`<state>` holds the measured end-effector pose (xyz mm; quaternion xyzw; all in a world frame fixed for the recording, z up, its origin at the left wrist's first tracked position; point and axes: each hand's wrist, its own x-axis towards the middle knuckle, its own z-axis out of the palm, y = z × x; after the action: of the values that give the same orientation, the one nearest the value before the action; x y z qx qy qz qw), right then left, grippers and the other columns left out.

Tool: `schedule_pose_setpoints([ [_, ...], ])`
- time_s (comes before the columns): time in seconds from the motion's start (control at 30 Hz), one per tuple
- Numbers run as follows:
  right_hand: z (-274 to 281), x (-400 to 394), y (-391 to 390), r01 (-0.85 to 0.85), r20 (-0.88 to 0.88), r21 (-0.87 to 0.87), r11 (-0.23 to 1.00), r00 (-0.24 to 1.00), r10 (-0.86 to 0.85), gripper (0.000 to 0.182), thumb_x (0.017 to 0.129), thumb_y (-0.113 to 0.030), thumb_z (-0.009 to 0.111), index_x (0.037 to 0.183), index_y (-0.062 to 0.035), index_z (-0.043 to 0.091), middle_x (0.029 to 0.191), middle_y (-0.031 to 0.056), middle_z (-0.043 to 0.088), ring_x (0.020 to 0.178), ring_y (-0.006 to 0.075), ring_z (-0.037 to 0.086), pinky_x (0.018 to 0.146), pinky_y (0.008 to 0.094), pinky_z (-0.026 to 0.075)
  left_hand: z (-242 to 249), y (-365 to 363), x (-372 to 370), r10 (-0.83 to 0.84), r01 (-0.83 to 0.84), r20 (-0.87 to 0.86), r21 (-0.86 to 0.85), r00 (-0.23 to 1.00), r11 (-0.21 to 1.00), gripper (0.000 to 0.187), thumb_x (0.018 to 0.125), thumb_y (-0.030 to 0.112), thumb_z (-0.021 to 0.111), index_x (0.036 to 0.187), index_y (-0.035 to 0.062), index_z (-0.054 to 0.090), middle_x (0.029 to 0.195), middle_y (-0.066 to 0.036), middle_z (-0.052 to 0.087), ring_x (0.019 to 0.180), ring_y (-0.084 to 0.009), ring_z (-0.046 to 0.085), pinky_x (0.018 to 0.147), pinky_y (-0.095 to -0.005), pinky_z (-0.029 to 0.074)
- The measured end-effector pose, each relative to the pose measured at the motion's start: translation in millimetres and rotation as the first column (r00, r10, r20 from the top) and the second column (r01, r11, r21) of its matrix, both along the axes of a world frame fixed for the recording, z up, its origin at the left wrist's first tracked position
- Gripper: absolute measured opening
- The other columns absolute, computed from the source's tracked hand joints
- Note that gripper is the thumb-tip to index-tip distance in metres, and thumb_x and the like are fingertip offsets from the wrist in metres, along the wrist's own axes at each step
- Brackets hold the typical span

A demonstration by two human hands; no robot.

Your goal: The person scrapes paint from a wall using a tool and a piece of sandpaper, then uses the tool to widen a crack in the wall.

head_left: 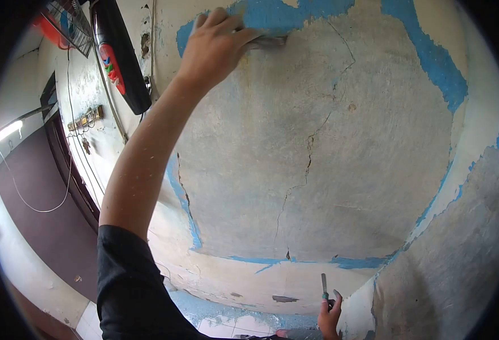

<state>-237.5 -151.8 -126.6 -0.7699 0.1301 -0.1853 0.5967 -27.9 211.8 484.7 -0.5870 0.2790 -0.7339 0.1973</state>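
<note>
My left hand (212, 54) is raised to the upper wall, its fingers closed on a flat grey scraper-like piece (267, 42). Blur hides the piece's exact form. It lies against the wall (249, 130) along the lower edge of a blue paint patch (272, 17). Low at the right, my right hand (330, 318) grips a narrow putty knife (324, 283), blade pointing up. A jagged crack (309, 153) runs down the bare grey plaster between the two hands.
A black and red device (116, 62) hangs at the upper left, near a wire basket (71, 25). Keys (86, 145) hang from a rack beside a dark door (34, 187). A lit tube lamp (3, 136) is at far left. Tiled floor (218, 328) shows below.
</note>
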Motion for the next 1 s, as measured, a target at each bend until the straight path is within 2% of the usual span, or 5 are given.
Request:
schedule_pose_setpoints([
  [0.27, 44, 14, 24, -0.021, 0.103, -0.054, 0.998, 0.994, 0.026, 0.055, 0.097, -0.014, 0.064, 0.148, -0.0018, 0.046, 0.083, 0.0102, 0.066, 0.073, 0.0207, 0.061, 0.068, 0.0367, 0.048, 15, -78, 1, -0.122, 0.112, -0.152, -0.071, 0.981, 0.991, 0.02, 0.094, 0.018, 0.075, 0.113, 0.0123, 0.079, 0.112, -0.007, 0.066, 0.12, -0.0288, 0.055, 0.11, -0.0455, 0.042],
  [0.53, 107, 51, 11, 0.081, 0.254, -0.259, 0.962, 0.967, -0.013, 0.052, 0.102, -0.019, 0.061, 0.15, -0.0008, 0.051, 0.095, 0.0146, 0.07, 0.081, 0.0232, 0.066, 0.078, 0.0379, 0.052, -3, 2, 1, -0.092, 0.093, -0.038, 0.039, 0.995, 0.995, 0.028, 0.086, 0.021, 0.081, 0.114, 0.0186, 0.079, 0.1, -0.002, 0.067, 0.104, -0.026, 0.06, 0.095, -0.0432, 0.049],
  [0.67, 221, 76, 24, 0.131, 0.405, -0.417, 0.899, 0.913, 0.055, 0.048, 0.103, -0.018, 0.06, 0.147, 0.0001, 0.056, 0.118, 0.0234, 0.072, 0.101, 0.0346, 0.073, 0.092, 0.0425, 0.055, -15, 63, 0, -0.054, 0.061, -0.11, 0.06, 0.992, 0.996, 0.028, 0.09, 0.024, 0.079, 0.117, 0.0198, 0.077, 0.101, -0.001, 0.067, 0.106, -0.0241, 0.059, 0.096, -0.0435, 0.047],
  [0.83, 381, 94, 69, 0.548, 0.854, -0.483, 0.683, 0.466, 0.23, 0.034, 0.102, -0.011, 0.065, 0.134, -0.0023, 0.067, 0.101, 0.0178, 0.073, 0.087, 0.0312, 0.073, 0.074, 0.0376, 0.056, -42, 81, 2, -0.147, 0.138, -0.178, -0.061, 0.973, 0.989, 0.03, 0.088, 0.021, 0.079, 0.117, 0.0135, 0.073, 0.099, -0.006, 0.061, 0.101, -0.0283, 0.06, 0.092, -0.0432, 0.05],
  [1.0, 488, 117, 120, 0.662, 0.808, -0.574, 0.482, 0.554, 0.202, 0.032, 0.102, -0.016, 0.066, 0.132, -0.0102, 0.071, 0.096, 0.0155, 0.074, 0.08, 0.0304, 0.074, 0.066, 0.0396, 0.058, -62, 75, 19, -0.343, 0.307, -0.185, -0.197, 0.921, 0.931, 0.034, 0.087, 0.017, 0.08, 0.12, 0.0138, 0.073, 0.095, -0.009, 0.058, 0.091, -0.032, 0.061, 0.078, -0.0449, 0.052],
])
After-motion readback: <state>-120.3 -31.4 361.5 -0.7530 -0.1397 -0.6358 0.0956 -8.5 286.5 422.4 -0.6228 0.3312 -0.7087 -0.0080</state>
